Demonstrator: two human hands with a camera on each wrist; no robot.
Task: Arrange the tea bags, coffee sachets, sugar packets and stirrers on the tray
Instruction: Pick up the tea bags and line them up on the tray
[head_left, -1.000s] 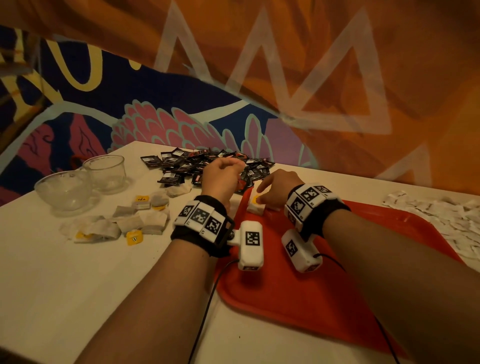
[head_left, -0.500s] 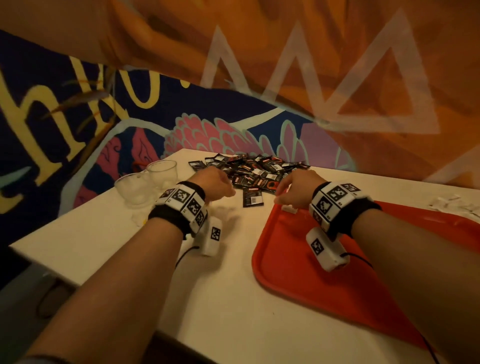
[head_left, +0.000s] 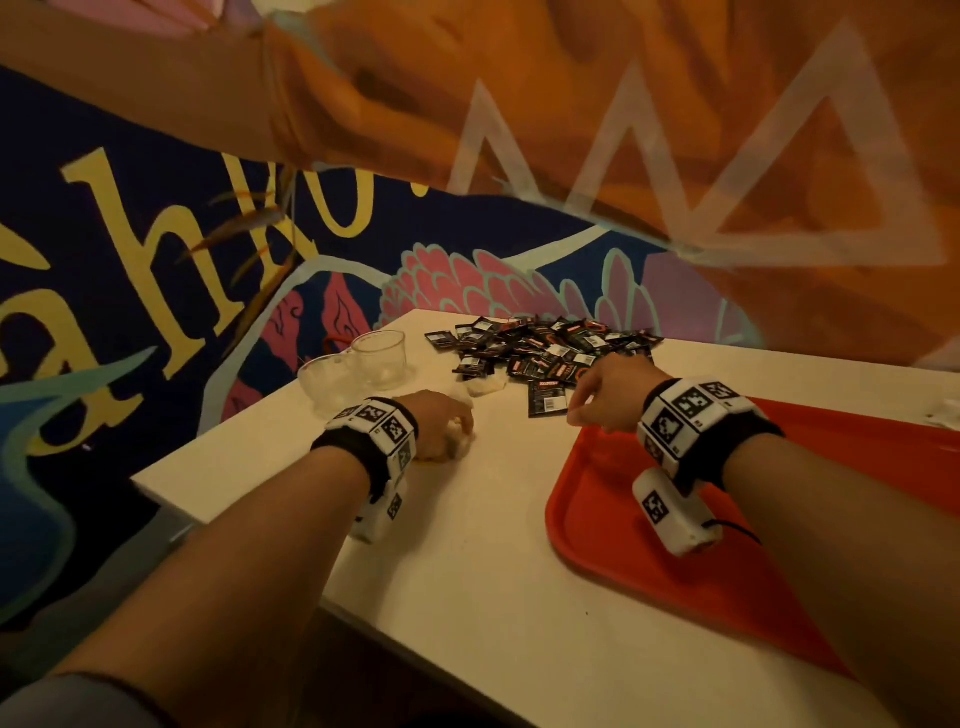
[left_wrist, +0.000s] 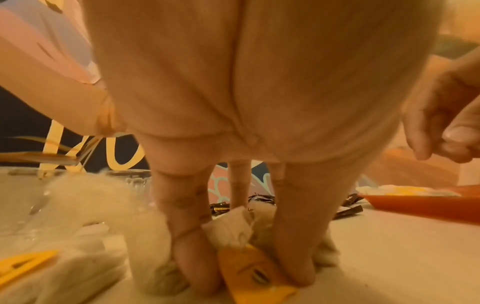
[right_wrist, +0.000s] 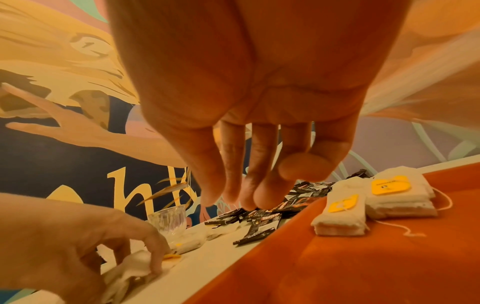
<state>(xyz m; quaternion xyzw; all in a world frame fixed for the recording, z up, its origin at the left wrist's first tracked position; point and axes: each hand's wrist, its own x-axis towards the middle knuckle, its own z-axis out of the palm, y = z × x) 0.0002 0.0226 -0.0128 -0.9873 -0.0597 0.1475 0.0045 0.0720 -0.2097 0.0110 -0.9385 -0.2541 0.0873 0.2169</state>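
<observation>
I'm mid-way through the tea bags: my left hand (left_wrist: 233, 205) pinches a tea bag (left_wrist: 249, 242) on the table (head_left: 493, 545) while my right hand (right_wrist: 249, 144) hangs slack and empty over the tray (right_wrist: 337, 267), so next I judge a lift across to the stacked bags (right_wrist: 376, 197).

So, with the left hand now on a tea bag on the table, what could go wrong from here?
1. The left hand pinches one tea bag amid a loose heap; strings may tangle, so lifting could drag neighbours along.
2. The glass cups stand just beyond that hand; a quick lift might knock them.
3. The tea bags on the tray sit near the red tray edge, loose strings out; the empty right hand hovering above could snag them.
</observation>
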